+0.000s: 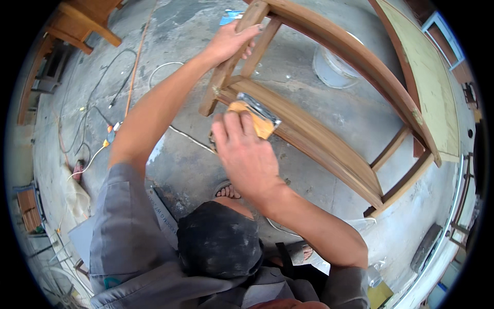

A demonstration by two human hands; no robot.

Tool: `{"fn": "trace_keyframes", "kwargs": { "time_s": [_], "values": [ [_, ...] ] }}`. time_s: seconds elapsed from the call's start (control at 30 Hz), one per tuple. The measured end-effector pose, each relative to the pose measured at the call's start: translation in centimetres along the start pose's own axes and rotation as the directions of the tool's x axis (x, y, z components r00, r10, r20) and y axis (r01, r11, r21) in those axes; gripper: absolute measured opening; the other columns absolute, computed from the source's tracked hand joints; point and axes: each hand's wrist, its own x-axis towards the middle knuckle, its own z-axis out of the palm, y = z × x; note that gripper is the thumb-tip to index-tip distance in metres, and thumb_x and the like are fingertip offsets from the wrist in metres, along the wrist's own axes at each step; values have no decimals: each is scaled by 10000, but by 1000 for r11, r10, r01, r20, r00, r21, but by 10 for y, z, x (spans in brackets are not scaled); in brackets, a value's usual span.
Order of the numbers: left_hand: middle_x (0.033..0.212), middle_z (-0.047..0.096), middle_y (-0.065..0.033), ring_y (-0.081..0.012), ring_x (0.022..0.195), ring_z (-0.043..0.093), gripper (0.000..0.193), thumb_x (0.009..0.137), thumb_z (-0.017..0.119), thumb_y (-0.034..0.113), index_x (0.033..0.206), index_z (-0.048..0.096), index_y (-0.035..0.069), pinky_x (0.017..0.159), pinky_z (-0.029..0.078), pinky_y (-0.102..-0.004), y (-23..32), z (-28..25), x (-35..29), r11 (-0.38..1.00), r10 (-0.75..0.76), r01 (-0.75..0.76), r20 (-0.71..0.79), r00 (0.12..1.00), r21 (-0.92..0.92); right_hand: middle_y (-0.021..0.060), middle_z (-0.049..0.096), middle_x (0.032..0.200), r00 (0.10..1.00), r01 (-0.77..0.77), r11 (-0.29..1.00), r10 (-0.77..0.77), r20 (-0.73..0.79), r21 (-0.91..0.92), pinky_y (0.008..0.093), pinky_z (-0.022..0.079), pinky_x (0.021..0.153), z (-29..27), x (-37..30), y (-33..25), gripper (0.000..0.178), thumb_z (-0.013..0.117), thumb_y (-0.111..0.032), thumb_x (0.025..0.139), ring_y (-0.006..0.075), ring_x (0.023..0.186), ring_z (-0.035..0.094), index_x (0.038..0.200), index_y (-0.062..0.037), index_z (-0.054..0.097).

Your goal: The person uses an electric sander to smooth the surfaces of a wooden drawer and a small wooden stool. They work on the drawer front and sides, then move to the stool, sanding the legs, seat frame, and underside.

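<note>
A brown wooden furniture frame (319, 136) with a broad board and slim rails lies tilted across the concrete floor before me. Around one of its legs, at the upper left end, my left hand (229, 42) is wrapped. My right hand (247, 154) is closed over a yellow-orange power sander (260, 122) with a dark pad. The sander is held at the board's near left end, on edge; whether its pad touches the wood I cannot tell. My palm hides part of the tool's body.
A white bucket (335, 67) stands behind the frame. Cables and an orange-and-blue plug connector (109, 135) lie on the floor to the left. Wooden furniture (85, 23) is at the upper left, and a pale board (432, 82) leans at the right. A sandalled foot (227, 190) shows below.
</note>
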Motion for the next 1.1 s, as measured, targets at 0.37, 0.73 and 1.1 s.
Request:
{"fn": "trace_keyframes", "kwargs": {
  "time_s": [0.37, 0.73, 1.1],
  "values": [
    [1253, 586, -111, -196, 1121, 563, 443, 1093, 504, 331, 1407, 477, 19, 960, 505, -368, 53, 5, -226, 963, -267, 266, -21, 964, -33, 165, 528, 1206, 972, -231, 949, 235, 6, 215, 281, 637, 659, -17, -9, 12, 476, 681, -105, 843, 333, 1196, 568, 1269, 43, 530],
    [1377, 536, -131, -204, 1219, 577, 555, 1094, 537, 360, 1546, 299, 143, 950, 526, -357, 76, 25, -233, 787, -534, 477, -44, 845, -392, 413, 275, 1505, 986, -153, 371, 112, 119, 916, 486, 367, 1175, -12, -13, 18, 1061, 767, -112, 855, 547, 1401, 373, 1554, 177, 23],
    [1095, 630, -46, -138, 950, 609, 396, 958, 670, 92, 1333, 552, 39, 878, 512, -268, 40, 24, -230, 974, -210, 228, -366, 907, 6, 134, 667, 1038, 901, 424, 660, -238, -363, 620, 604, 521, 959, -149, -61, 48, 360, 593, -193, 912, 308, 1023, 663, 1187, 15, 692]
  ]
}}
